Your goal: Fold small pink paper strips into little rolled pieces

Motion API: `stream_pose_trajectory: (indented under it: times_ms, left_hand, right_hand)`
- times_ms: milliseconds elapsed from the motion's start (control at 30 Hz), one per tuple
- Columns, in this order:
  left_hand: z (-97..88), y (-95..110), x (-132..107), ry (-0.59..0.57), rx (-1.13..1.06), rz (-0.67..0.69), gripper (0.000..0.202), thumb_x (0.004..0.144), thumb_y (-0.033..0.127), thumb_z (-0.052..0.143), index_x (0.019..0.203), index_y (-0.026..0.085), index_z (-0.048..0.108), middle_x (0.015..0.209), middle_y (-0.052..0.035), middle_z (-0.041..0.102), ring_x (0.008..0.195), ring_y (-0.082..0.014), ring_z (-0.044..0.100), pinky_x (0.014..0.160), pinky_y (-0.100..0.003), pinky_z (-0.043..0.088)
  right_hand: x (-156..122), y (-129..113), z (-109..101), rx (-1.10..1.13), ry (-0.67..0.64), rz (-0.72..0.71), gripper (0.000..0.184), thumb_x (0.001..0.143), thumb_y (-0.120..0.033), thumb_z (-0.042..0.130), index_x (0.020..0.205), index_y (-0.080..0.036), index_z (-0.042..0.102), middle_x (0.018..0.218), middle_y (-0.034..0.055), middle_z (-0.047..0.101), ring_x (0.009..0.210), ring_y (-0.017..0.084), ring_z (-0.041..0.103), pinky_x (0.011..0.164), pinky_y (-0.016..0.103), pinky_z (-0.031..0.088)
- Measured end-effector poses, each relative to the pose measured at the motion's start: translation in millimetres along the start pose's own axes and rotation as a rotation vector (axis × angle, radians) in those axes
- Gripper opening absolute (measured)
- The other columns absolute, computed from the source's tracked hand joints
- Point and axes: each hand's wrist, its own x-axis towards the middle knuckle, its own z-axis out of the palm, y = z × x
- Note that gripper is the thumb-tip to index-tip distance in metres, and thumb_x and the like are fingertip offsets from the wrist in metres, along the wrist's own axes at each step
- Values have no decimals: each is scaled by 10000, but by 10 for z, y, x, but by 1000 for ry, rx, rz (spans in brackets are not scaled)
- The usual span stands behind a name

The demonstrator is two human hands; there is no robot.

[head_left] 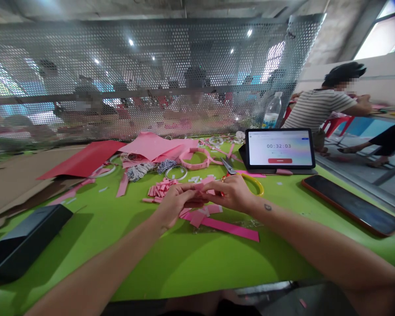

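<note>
My left hand [178, 201] and my right hand [236, 192] meet over the middle of the green table, both closed on one small pink paper piece [204, 182]. Fingers hide most of that piece. Just left of them lies a heap of short pink paper strips [160, 189]. Beneath my hands are loose pink paper pieces [197, 218] and a longer bright pink strip [235, 229] slanting to the right. Behind my right hand rest scissors [228, 166], their blades pointing away, with a yellow ring [258, 185] beside them.
Behind stand a pink tape ring [196, 165], string bundles [140, 171] and pink sheets [151, 147]. A tablet [281, 148] shows a timer; a phone [350, 204] lies right, a black box [28, 241] left. A perforated screen [134, 79] closes the back. Another person [325, 105] sits far right.
</note>
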Motion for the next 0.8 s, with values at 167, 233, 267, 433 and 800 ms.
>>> stream_pose_trajectory:
  times_ms: [167,233,267,433,800]
  left_hand:
    - [3,-15,12,21,8,-29,171,747,221,658,898,148,690,820,-74,723,737,-161,681,770,-303,536]
    - [8,-19,14,25,16,-26,165,745,224,656,888,149,690,811,-73,723,734,-166,682,773,-314,534]
    - [10,-19,13,22,20,-18,165,747,228,652,886,149,690,806,-73,723,732,-167,682,774,-316,533]
    - [17,-25,3,-10,47,27,167,767,255,627,871,146,698,789,-74,721,739,-173,682,763,-316,529]
    - [78,5,-40,-57,44,31,175,791,265,606,860,135,701,784,-76,720,757,-181,680,749,-312,534]
  right_hand:
    - [9,19,-45,-57,-49,-61,246,859,-418,510,950,-286,698,585,-17,635,498,75,487,526,234,289]
    - [10,15,-49,-74,-48,-63,252,855,-429,512,934,-284,703,579,-15,636,488,77,481,523,239,284]
    - [10,12,-47,-72,-46,-55,253,853,-432,512,930,-285,703,574,-16,637,481,77,479,519,240,282]
    - [13,-14,-28,2,-34,-19,233,851,-412,513,922,-280,690,578,-32,643,473,69,481,515,230,289]
    - [32,-47,-20,169,27,109,224,834,-416,532,863,-239,666,559,-52,607,473,49,473,517,198,308]
